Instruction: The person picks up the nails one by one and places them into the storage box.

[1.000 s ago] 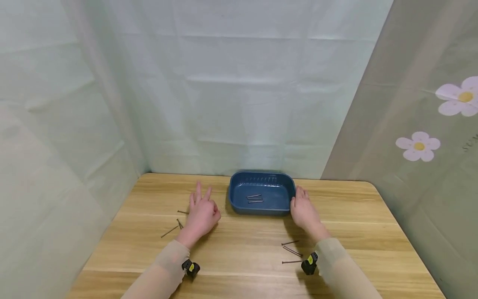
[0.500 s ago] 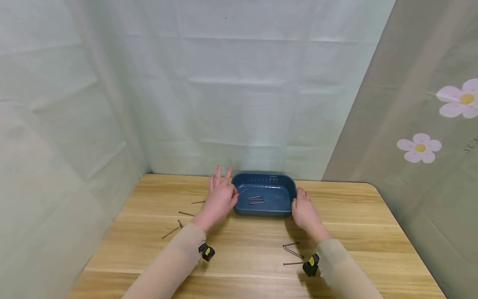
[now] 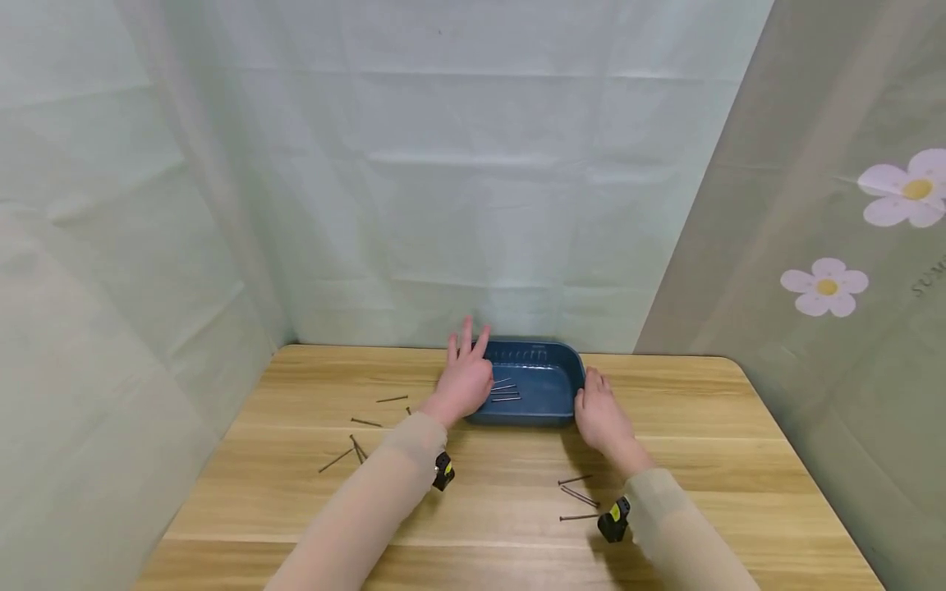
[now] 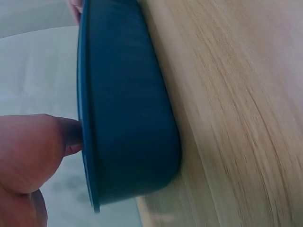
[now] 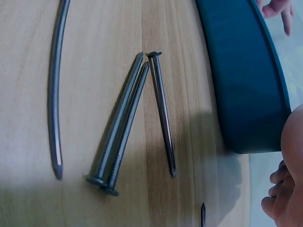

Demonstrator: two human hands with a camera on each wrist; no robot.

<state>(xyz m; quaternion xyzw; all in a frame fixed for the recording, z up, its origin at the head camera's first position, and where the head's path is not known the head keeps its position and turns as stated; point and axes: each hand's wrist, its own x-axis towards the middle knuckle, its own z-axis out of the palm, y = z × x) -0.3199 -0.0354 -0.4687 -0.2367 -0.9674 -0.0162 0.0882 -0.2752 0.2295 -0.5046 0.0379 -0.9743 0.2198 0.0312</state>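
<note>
A blue rectangular dish (image 3: pixel 547 417) stands at the back of the table, with several nails (image 3: pixel 506 400) lying inside. My left hand (image 3: pixel 463 384) is over the dish's left end, its thumb and index finger pinching a nail (image 3: pixel 504 380) whose free end points right. The other left fingers stretch up and apart. In the left wrist view, the fingertips are hidden behind the dish wall (image 4: pixel 128 104). My right hand (image 3: pixel 604 417) rests against the dish's right outer side, fingers fairly straight. The right wrist view shows only part of that hand (image 5: pixel 291 184) at the rim.
On the wooden table (image 3: pixel 488 525), several loose nails (image 3: pixel 366 423) lie to the left, near the left forearm. More nails (image 3: pixel 580 497) lie at the front right, beside the right wrist's camera (image 3: pixel 613 520). A pale curtain (image 3: pixel 473 205) hangs behind the table's back edge.
My left hand has moved right from the loose nails to over the dish, carrying a pinched nail. The right hand has stayed against the dish's right side.
</note>
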